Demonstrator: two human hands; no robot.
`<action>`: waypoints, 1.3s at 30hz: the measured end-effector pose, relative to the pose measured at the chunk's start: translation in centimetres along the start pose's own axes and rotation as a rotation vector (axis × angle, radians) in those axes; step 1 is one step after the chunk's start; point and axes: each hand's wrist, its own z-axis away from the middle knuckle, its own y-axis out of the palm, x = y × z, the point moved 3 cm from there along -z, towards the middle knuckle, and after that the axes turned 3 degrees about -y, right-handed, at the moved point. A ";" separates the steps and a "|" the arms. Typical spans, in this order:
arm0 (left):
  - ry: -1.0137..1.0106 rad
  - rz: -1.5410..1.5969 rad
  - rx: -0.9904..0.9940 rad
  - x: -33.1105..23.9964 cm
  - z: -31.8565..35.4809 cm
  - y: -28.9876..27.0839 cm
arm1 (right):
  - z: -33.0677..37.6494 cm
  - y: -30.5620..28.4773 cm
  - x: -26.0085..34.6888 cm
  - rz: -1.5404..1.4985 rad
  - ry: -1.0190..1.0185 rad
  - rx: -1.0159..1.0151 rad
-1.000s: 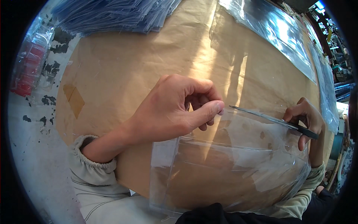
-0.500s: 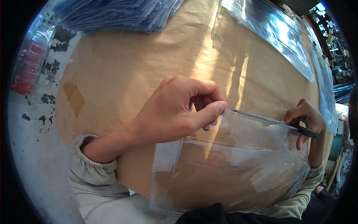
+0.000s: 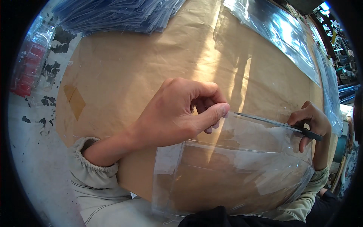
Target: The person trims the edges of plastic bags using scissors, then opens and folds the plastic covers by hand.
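A clear plastic sheet (image 3: 242, 174), perhaps a bag or cover, lies over the brown paper in front of me, with folds and an upright seam near its left edge. My left hand (image 3: 189, 113) is closed, thumb and forefinger pinching the sheet's far edge. On the right, my right hand (image 3: 312, 119) wraps its fingers round scissors (image 3: 266, 120) with long thin metal blades and a black handle. Their blades lie along the sheet's far edge, tips pointing left, close to my left fingertips. The right fingers partly hide the handle.
Brown paper (image 3: 140, 64) covers the work surface. A thick stack of bluish clear plastic pieces (image 3: 121, 15) sits at the far left. Shiny plastic sheets (image 3: 280, 34) lie at the far right. Red packages in clear plastic (image 3: 30, 68) are at the left edge.
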 end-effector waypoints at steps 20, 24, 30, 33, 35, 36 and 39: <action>0.019 0.027 -0.015 -0.2 0.1 -0.1 | 0.0 0.2 0.1 -0.002 0.013 -0.053; 0.019 0.041 -0.010 -0.3 -0.1 0.0 | 0.3 0.3 0.2 -0.020 0.038 -0.071; 0.006 0.051 -0.023 -0.2 0.0 -0.2 | 0.1 0.4 0.0 0.044 0.004 -0.096; 0.008 0.049 -0.033 0.1 0.1 -0.2 | 0.0 0.3 0.1 0.040 0.030 -0.072; 0.015 0.040 -0.038 0.0 0.1 -0.1 | 0.1 0.3 0.1 0.041 0.042 -0.082; 0.013 0.026 -0.029 -0.2 0.1 -0.1 | 0.2 0.3 0.1 0.042 0.042 -0.083; 0.008 0.019 -0.022 -0.2 0.1 -0.2 | 0.1 0.3 -0.2 0.062 0.016 -0.063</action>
